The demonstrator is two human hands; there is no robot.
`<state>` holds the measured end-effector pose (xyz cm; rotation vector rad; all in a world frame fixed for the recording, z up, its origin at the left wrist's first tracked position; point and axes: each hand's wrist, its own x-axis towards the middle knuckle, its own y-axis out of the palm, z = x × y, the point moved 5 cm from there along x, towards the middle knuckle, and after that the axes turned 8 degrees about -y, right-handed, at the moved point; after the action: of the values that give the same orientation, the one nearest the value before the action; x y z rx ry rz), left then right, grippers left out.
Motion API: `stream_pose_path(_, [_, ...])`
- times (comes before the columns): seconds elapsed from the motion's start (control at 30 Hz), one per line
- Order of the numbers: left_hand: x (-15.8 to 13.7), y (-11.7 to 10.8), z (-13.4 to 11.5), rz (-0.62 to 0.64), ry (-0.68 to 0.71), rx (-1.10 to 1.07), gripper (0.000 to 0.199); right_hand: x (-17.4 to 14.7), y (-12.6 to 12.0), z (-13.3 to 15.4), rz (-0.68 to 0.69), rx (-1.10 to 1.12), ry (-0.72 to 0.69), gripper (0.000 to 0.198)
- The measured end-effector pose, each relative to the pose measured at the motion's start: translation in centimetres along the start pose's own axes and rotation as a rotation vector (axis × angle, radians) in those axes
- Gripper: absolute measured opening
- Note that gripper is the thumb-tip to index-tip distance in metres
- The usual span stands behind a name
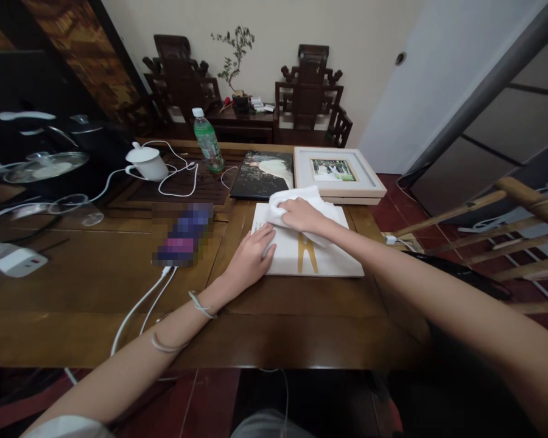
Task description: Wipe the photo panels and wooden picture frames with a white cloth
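A flat white square panel, perhaps an album or book (335, 261), lies on the brown table with a large gold mark on its face. My right hand (301, 214) is closed on a folded white cloth (308, 193) and presses it against the panel's upper part. The cloth and hand hide part of the gold mark. My left hand (253, 254) rests on the panel's left edge, fingers stretched out and flat, holding nothing. Its fingertips are close to the cloth's left side.
Behind the panel lie a dark photo album (265, 173) and a pale framed photo (365, 176). A green-labelled bottle (209, 143), a lidded white cup (147, 163), a blurred phone on a cable (185, 234) and a clear plastic cup (80, 210) stand or lie to the left.
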<state>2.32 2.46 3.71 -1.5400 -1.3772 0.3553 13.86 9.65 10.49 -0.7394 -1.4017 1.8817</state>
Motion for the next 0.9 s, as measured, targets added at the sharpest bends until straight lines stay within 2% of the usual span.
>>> stream_pose_path(0.13, [0.0,-0.5,0.0,-0.048,0.014,0.01,0.033,0.7,0.0,1.0,-0.011,0.066,-0.014,0.036])
stream_pose_path(0.2, [-0.1,-0.9,0.2,-0.093,-0.055,0.084,0.036,-0.1,-0.4,0.4,-0.03,0.088,-0.023,0.034])
stream_pose_path(0.33, [-0.4,-1.3,0.8,-0.119,-0.291,0.271,0.053,-4.1,-1.2,-2.7,-0.105,0.059,0.044,0.029])
stream_pose_path(0.43, [-0.4,-1.0,0.9,-0.096,-0.342,0.181,0.053,-8.2,-1.1,-5.1,-0.133,0.002,0.119,0.021])
stream_pose_path(0.53, [-0.1,-1.1,1.8,-0.149,-0.417,-0.115,0.051,-11.4,0.0,-6.0,-0.132,-0.006,0.114,0.015])
stream_pose_path(0.63, [0.3,-1.5,3.0,-0.257,-0.509,-0.547,0.043,-13.0,1.1,-5.7,-0.166,0.013,0.042,0.016])
stream_pose_path(0.8, [0.8,-1.8,3.8,-0.381,-0.648,-1.275,0.035,-13.9,1.6,-5.3,-0.291,0.019,0.071,0.026])
stream_pose_path(0.9, [0.9,-1.8,3.4,-0.38,-0.754,-1.516,0.034,-12.9,1.1,-4.2,-0.309,0.037,0.06,0.032])
